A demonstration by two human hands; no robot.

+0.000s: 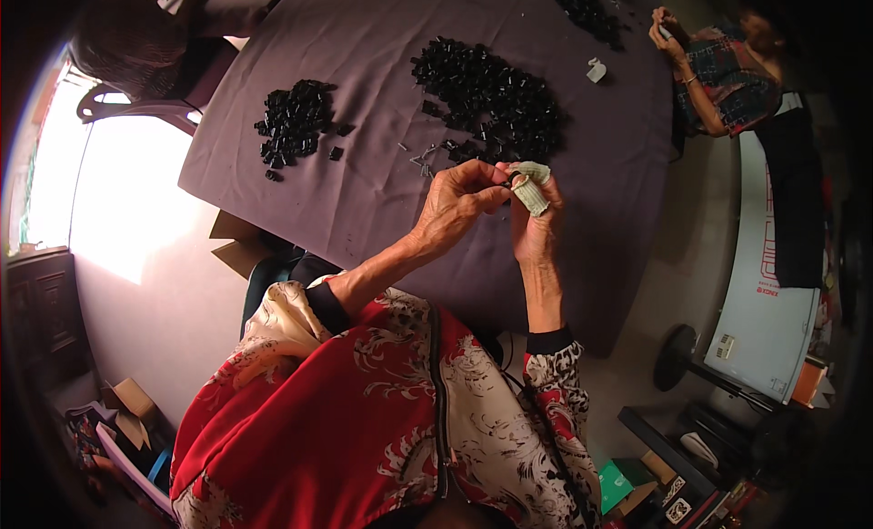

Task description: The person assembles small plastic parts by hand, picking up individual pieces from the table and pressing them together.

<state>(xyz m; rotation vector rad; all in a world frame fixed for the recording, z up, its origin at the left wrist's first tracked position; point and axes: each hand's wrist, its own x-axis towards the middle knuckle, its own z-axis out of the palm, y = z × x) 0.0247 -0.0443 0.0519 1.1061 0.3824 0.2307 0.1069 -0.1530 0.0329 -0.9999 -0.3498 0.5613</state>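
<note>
My left hand (455,204) and my right hand (535,224) meet over the near part of the cloth-covered table. Pale ribbed finger covers (530,194) wrap the thumb and a finger of my right hand. Between the fingertips of both hands is a small black piece, mostly hidden by the fingers. My left thumb and forefinger pinch it, and the right fingers close around it from the other side. Just beyond my hands lies a large heap of small black plastic pieces (496,93). Thin grey slivers (422,159) are scattered beside its near edge.
A smaller pile of black pieces (296,120) lies at left on the purple-grey tablecloth (364,202); another pile (587,13) is at the far right. A crumpled white scrap (596,70) sits near a co-worker (727,74). A plastic chair (136,106) stands at far left.
</note>
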